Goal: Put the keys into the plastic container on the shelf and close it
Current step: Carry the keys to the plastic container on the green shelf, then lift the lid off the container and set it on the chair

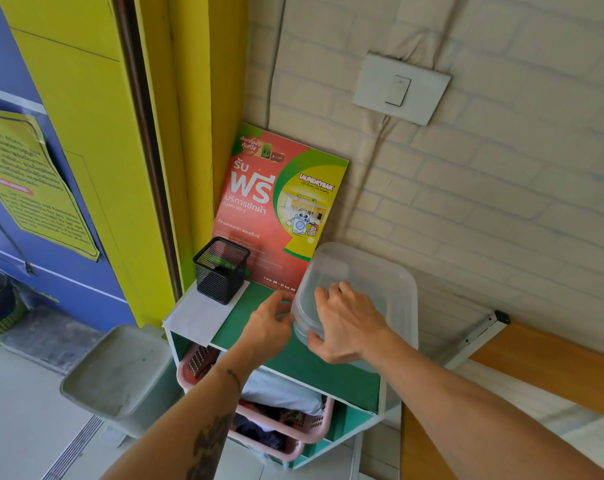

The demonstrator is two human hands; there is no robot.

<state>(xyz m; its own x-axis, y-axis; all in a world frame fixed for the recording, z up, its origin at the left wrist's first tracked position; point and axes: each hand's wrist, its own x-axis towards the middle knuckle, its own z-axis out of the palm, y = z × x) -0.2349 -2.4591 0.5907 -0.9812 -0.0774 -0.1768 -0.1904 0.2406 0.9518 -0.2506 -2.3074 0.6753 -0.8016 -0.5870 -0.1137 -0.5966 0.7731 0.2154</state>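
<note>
A clear plastic container with its translucent lid on top stands at the right end of the green shelf top. My right hand lies over the lid's near left corner, fingers on top and thumb under the rim. My left hand touches the container's left edge with thumb and fingertips. No keys show; the hands and the cloudy plastic hide the inside.
A black mesh pen holder stands on white paper at the shelf's left. A red and green poster leans on the brick wall behind. Pink laundry baskets fill the shelf below. A wooden table is at right.
</note>
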